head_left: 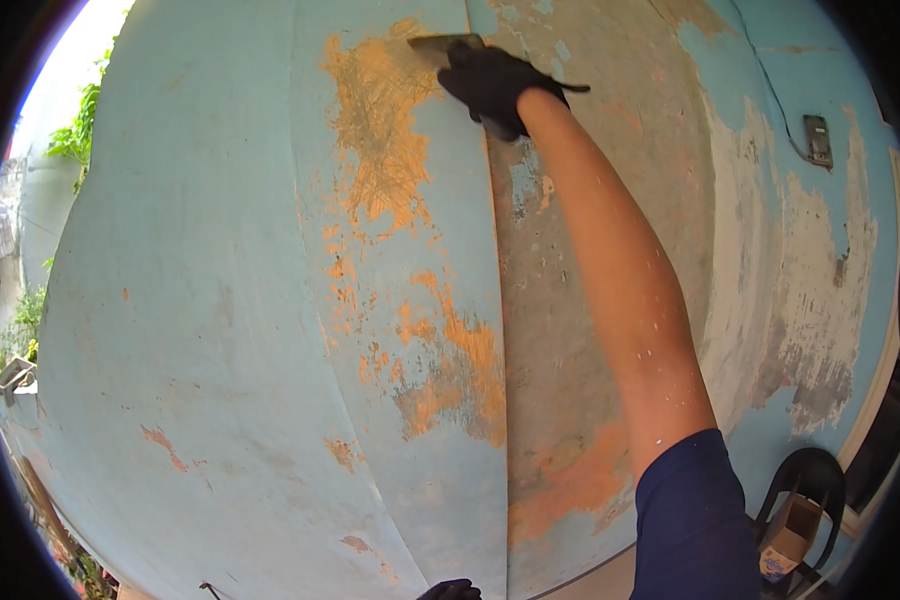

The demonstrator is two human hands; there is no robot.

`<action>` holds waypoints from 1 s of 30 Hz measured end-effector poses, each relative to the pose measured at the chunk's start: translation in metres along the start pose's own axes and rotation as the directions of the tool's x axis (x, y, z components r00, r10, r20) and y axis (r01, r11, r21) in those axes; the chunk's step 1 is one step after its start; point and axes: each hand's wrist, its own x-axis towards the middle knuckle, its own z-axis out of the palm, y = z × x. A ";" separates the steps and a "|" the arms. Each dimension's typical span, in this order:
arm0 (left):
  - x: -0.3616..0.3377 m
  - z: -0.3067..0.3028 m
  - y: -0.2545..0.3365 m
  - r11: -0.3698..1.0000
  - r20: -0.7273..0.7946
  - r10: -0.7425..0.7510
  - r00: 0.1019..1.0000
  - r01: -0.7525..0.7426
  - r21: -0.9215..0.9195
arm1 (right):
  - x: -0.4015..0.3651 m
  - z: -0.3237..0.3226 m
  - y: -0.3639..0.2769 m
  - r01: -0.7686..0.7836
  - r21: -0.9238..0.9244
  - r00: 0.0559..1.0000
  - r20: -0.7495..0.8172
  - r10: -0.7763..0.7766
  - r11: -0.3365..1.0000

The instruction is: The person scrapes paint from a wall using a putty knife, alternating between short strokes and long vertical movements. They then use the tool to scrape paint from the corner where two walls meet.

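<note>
My right hand (pixel 490 88), in a black glove, is raised high on the wall and closed around a scraper (pixel 428 43). The scraper's flat dark blade points left, over the top of a large orange-yellow bare patch (pixel 380 130) in the light blue paint. Just beside the hand runs the vertical corner edge (pixel 498 260) of the wall. Only the black-gloved top of my left hand (pixel 452 590) shows at the bottom edge; most of it is out of frame, its fingers largely hidden.
Right of the corner, the wall (pixel 560 330) is stripped to grey-brown. Farther right hang a small electrical box (pixel 817 140) and its cable. A black chair (pixel 820 475) with a cardboard box (pixel 792 530) stands at lower right. Green plants (pixel 75 130) show at far left.
</note>
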 end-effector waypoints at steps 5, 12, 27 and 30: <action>-0.005 -0.006 -0.002 1.000 0.037 0.005 0.999 -0.004 -0.017 | -0.100 0.042 -0.044 -0.104 0.262 0.951 -0.255 0.173 0.959; 0.007 -0.009 0.005 0.996 0.018 -0.061 0.998 0.062 -0.061 | 0.011 -0.048 -0.016 -0.170 0.360 0.972 -0.091 0.216 0.917; 0.002 -0.015 0.006 1.000 -0.035 0.017 0.999 -0.018 -0.026 | -0.017 -0.019 -0.021 -0.122 0.299 0.963 -0.196 0.186 0.946; 0.002 -0.009 0.025 0.996 -0.083 0.092 0.992 -0.093 -0.008 | 0.064 -0.051 0.011 -0.227 0.377 0.934 -0.178 0.311 0.898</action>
